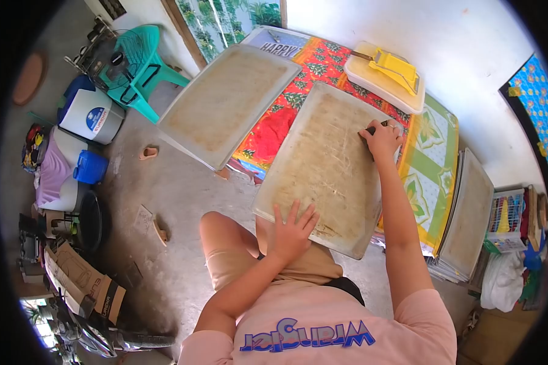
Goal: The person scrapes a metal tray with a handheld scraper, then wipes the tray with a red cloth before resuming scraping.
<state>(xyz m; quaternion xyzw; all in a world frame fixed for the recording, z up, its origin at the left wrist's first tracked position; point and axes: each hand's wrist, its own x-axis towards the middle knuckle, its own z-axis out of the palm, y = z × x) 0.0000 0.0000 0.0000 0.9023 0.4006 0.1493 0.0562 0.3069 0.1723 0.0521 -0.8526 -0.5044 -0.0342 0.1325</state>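
A large worn baking tray point(326, 161), with brown stains and pale scratches, lies across the table edge and reaches toward my lap. My left hand point(291, 232) rests with spread fingers on its near left corner. At the tray's far right edge, my right hand point(383, 139) is closed around a small tool with a black handle point(371, 130). The working end of that tool is mostly hidden by the fingers. To the left, a stack of similar trays point(231, 100) sits on the table and overhangs its edge.
A red patterned tablecloth point(275, 131) and a green-yellow one point(429, 170) cover the table. A yellow dustpan-like piece point(399, 70) lies on a lidded white container point(365, 76). More trays point(466, 207) lean at the right. A green chair point(143, 85) and slippers point(148, 152) are left.
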